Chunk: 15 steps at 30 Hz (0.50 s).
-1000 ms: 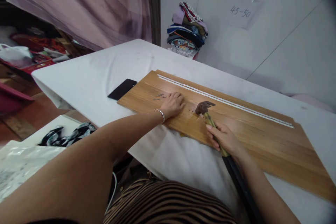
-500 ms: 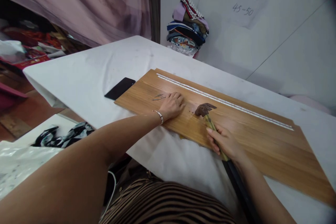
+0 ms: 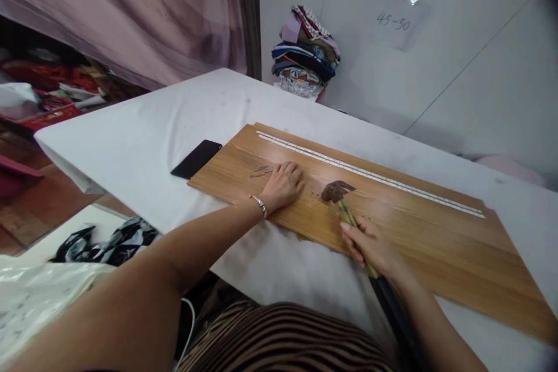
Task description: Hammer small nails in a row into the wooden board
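My right hand (image 3: 368,244) is wrapped round the yellow upper part of the handle of a claw hammer (image 3: 337,192). Its rusty brown head is at the surface of a wood-grain board (image 3: 418,238); whether it touches cannot be told. Palm down on the same board, left of the hammer head, lies my left hand (image 3: 284,185), fingers close together and slightly bent, nothing visible in them. Several thin nails (image 3: 260,172) lie loose just beyond its wrist side. Small dark marks (image 3: 316,193) dot the wood between my left hand and the hammer.
Two white measuring strips (image 3: 370,174) run along the board's far side. A black phone (image 3: 196,158) lies by its left end on the white-covered table (image 3: 117,122). Folded clothes (image 3: 307,52) are stacked by the grey wall, and a patterned cloth (image 3: 108,241) lies at lower left.
The view has tilted slightly, so the board and table sit a little lower in the picture. The hammer head has shifted only slightly; my left hand keeps its place on the board.
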Motion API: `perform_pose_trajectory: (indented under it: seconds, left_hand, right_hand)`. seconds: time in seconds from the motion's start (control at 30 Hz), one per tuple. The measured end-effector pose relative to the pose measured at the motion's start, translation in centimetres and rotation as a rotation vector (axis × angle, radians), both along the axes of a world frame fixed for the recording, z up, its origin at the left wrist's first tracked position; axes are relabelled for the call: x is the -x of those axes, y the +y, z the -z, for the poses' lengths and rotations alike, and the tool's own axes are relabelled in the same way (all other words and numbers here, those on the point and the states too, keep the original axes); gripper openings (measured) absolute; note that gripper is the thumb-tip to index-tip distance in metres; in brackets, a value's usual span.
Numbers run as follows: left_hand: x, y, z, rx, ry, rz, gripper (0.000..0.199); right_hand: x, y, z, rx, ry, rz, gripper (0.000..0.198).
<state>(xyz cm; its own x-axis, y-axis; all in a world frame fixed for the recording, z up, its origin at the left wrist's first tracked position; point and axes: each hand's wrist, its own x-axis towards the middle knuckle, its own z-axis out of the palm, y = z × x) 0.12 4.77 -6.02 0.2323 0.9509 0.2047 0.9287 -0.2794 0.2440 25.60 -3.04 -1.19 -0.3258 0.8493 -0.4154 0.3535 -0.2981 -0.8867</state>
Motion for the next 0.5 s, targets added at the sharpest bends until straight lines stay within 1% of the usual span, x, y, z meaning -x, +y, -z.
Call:
perform_pose_trajectory:
  seconds: [0.33,0.4,0.5]
  left_hand:
    - [-0.2,-0.5,-0.5,0.026,0.015,-0.016,0.025]
    - [-0.2,-0.5,-0.4,0.025,0.019,-0.018,0.026]
    - [-0.1,-0.6,-0.3,0.023,0.022,-0.024,0.025]
  right_hand:
    - [-0.9,-0.4,1.4,-0.012,0.005,-0.002,0.053]
    - [-1.0,-0.4,1.4,-0.012,-0.002,0.014,0.053]
    - [-0.8,-0.2,1.2,0.010,-0.021,-0.010,0.056]
